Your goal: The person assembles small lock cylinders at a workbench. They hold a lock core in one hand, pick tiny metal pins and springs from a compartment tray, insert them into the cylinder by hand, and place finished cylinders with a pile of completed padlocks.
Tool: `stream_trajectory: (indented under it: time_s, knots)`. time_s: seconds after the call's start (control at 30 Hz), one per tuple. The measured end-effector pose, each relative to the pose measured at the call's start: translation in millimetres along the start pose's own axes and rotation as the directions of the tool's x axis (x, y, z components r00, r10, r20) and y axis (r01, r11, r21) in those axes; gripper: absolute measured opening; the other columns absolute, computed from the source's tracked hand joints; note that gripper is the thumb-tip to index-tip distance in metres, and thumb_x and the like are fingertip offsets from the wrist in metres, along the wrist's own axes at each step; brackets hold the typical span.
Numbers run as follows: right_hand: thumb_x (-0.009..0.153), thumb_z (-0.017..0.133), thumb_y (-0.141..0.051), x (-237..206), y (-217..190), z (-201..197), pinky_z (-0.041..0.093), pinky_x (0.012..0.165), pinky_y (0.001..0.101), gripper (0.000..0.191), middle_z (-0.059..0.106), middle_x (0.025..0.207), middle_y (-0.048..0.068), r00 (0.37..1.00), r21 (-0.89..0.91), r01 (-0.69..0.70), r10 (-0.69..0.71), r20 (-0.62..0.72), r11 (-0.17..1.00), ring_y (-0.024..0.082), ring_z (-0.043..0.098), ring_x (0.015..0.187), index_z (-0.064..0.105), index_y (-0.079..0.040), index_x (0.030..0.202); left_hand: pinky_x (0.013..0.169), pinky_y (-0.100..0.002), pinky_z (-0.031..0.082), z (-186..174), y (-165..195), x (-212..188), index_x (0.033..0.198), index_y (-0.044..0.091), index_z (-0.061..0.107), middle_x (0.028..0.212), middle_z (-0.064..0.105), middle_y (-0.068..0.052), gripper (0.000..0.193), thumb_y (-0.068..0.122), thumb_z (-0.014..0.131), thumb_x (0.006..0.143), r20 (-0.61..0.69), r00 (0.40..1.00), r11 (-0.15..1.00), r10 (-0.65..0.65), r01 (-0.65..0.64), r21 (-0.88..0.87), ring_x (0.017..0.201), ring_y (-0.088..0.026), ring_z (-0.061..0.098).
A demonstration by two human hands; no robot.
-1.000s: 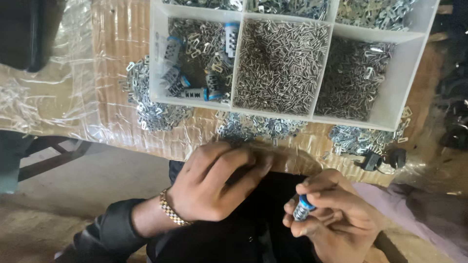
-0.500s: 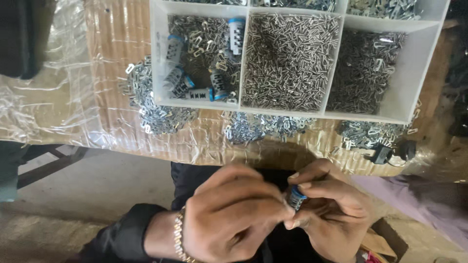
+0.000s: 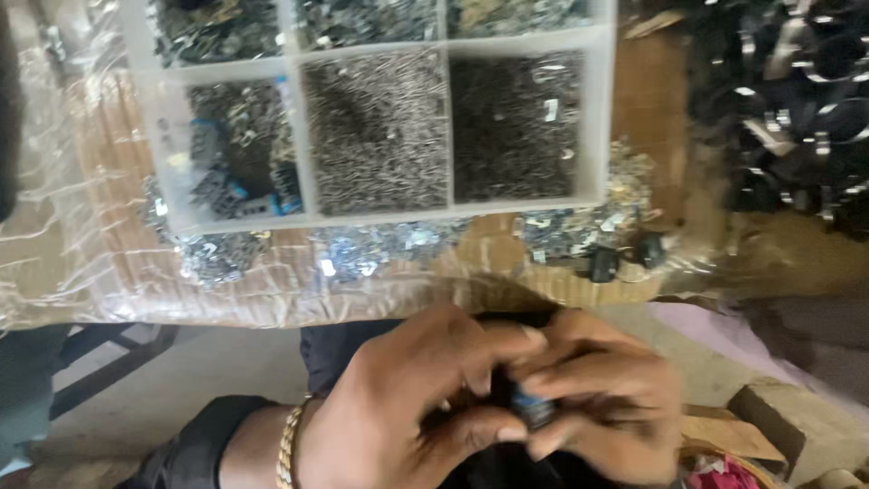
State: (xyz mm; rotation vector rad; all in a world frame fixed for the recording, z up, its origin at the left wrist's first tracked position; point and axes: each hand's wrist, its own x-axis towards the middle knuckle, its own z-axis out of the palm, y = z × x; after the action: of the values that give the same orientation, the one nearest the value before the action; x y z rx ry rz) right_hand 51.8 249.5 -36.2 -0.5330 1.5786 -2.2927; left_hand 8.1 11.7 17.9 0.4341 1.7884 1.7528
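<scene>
A small dark part with a blue end [image 3: 532,407] is pinched between both hands, low in the frame and close to the body. The left hand [image 3: 412,407] is curled over it from the left w/ fingers folded inward, thumb tip pressed near the part; a gold bracelet [image 3: 290,444] is worn at that wrist. The right hand [image 3: 602,407] is closed on the part from the right, fingertips wrapped across its top. So the hands are together, both clamped on the one piece, which sits right between the fingertips, approx. equally near each (its long axis can't be told: blurred and mostly covered).

Farther out, the table edge under clear plastic sheet [image 3: 81,263] is seen, w/ loose heaps of bright metal clips [image 3: 380,249] along it and two small black parts [image 3: 620,258] just right of them. Beyond those a white divided tray [image 3: 597,118] is set: dark and blue parts [image 3: 240,190] in the near-left compartment, fine metal pieces [image 3: 376,131] in the middle, darker ones to the right. The tray lies straight ahead of the hands, well apart.
</scene>
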Motion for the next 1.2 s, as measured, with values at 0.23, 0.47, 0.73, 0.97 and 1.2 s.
stream_trajectory:
  time_s: [0.23, 0.47, 0.73, 0.97, 1.2]
  knots:
    - [0.112, 0.066, 0.0, -107, -3, -21, 0.059, 0.087, 0.0278, 0.012, 0.068, 0.115, 0.029, 0.665, -0.112, 0.065, -0.127, -0.736, 0.992, 0.021, 0.066, 0.091, 0.065, 0.008, 0.12, 0.08, -0.043, 0.058, 30, 21, 76, 0.104, -0.007, 0.065, 0.116, 0.067, -0.019, 0.031, 0.012, 0.069, 0.079, 0.0, 0.807, 0.394, 0.591, -0.289, 0.872, 0.1, -0.03, 0.067]
    - [0.098, 0.074, 0.0, -52, 19, 2, 0.064, 0.075, 0.0334, 0.027, 0.071, 0.115, 0.027, 0.876, -0.021, -0.09, 0.069, -0.477, 0.996, 0.023, 0.073, 0.084, 0.067, 0.004, 0.124, 0.079, -0.033, 0.054, -7, -19, -4, 0.107, 0.003, 0.07, 0.102, 0.067, -0.008, 0.014, 0.012, 0.076, 0.098, -0.246, 0.87, 0.859, 0.428, -0.306, 0.41, 0.092, -0.023, 0.066]
    - [0.091, 0.08, -0.001, -15, 56, 65, 0.058, 0.055, 0.0297, 0.025, 0.075, 0.094, 0.029, 0.858, 0.387, -0.274, 0.405, -0.316, 0.881, 0.019, 0.067, 0.069, 0.063, 0.012, 0.105, 0.063, -0.033, 0.052, -24, -52, -88, 0.094, 0.005, 0.068, 0.085, 0.07, -0.005, 0.018, 0.012, 0.083, 0.086, -0.555, 0.798, 0.965, 0.234, -0.259, 0.035, 0.074, -0.021, 0.067]
    - [0.098, 0.065, -0.032, 40, 25, 75, 0.059, 0.073, 0.0387, 0.041, 0.074, 0.098, 0.018, 0.954, 0.152, -0.296, 0.299, 0.003, 0.943, 0.024, 0.074, 0.083, 0.067, 0.008, 0.108, 0.064, -0.036, 0.049, -61, 7, -49, 0.106, 0.001, 0.071, 0.094, 0.068, -0.009, 0.019, 0.017, 0.068, 0.096, 0.009, 0.93, 0.927, 0.368, -0.367, 0.077, 0.073, -0.02, 0.059]
    - [0.083, 0.062, 0.011, 50, -28, 52, 0.07, 0.069, 0.0331, 0.054, 0.068, 0.119, 0.021, 0.859, -0.353, -0.232, 0.021, -0.512, 0.907, 0.025, 0.075, 0.095, 0.053, 0.001, 0.135, 0.075, -0.042, 0.056, -109, 32, -36, 0.116, -0.003, 0.07, 0.103, 0.07, -0.017, 0.03, 0.016, 0.075, 0.093, -0.368, 0.764, 0.542, 0.531, 0.027, 0.84, 0.089, -0.031, 0.068]
